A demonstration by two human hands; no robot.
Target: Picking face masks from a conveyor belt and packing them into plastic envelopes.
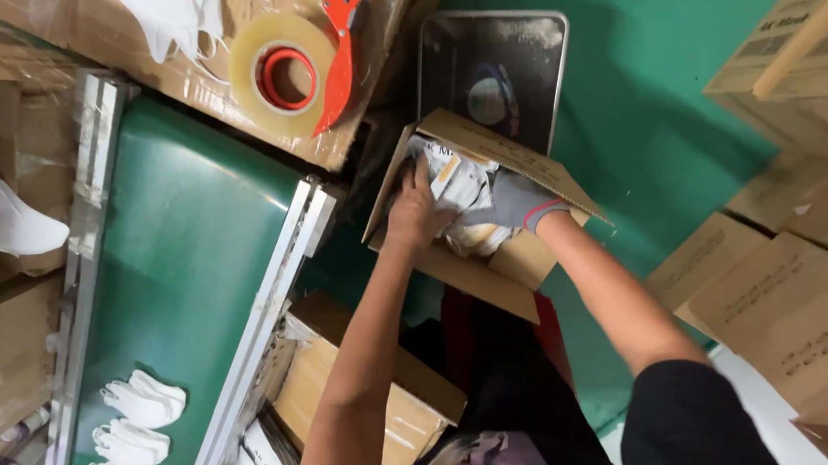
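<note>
Item: small open carton [474, 265], flaps up, standing against the near edge of the metal scale plate [493, 70]. Contents: white packets [464, 192], nearly filling it. I read this as the packing-down stage. My left hand [415, 213], bare, presses flat on the packets; my right hand [521, 203], grey-gloved, closes round one packet. Next calls for even pressure before the flaps fold. Adjacent: tape dispenser [295, 67], green conveyor belt [181, 276] carrying loose white masks [139, 422], stacked cartons [783, 313].
</note>
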